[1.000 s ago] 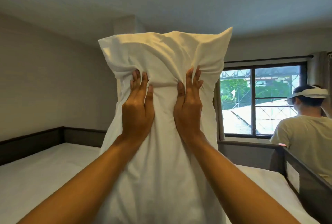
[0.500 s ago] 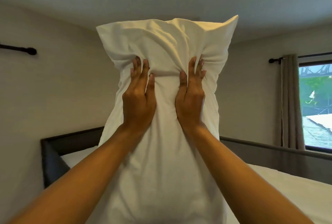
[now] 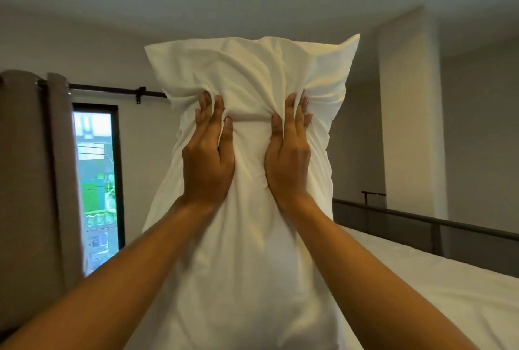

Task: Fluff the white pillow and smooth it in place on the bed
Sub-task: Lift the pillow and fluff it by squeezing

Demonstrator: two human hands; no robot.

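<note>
The white pillow (image 3: 252, 237) hangs upright in front of me, held up in the air at arm's length, its top corners bunched and creased. My left hand (image 3: 206, 153) grips a fold of the pillowcase in its upper half, fingers pointing up. My right hand (image 3: 289, 150) grips the fabric beside it, a short strip of cloth stretched tight between the two. The pillow's lower end drops out of the bottom of the view. The bed (image 3: 438, 299) with its white sheet lies low at the right, behind the pillow.
A dark rail (image 3: 421, 219) runs along the bed's far side at the right. A grey curtain (image 3: 31, 181) hangs at the left beside a tall window (image 3: 95, 186) under a black rod. A square wall column (image 3: 407, 113) rises at the right.
My view has swung round: the other person and the wide window are gone, and a curtain with a narrow window now shows at the left. Both hands keep the same grip on the raised pillow.
</note>
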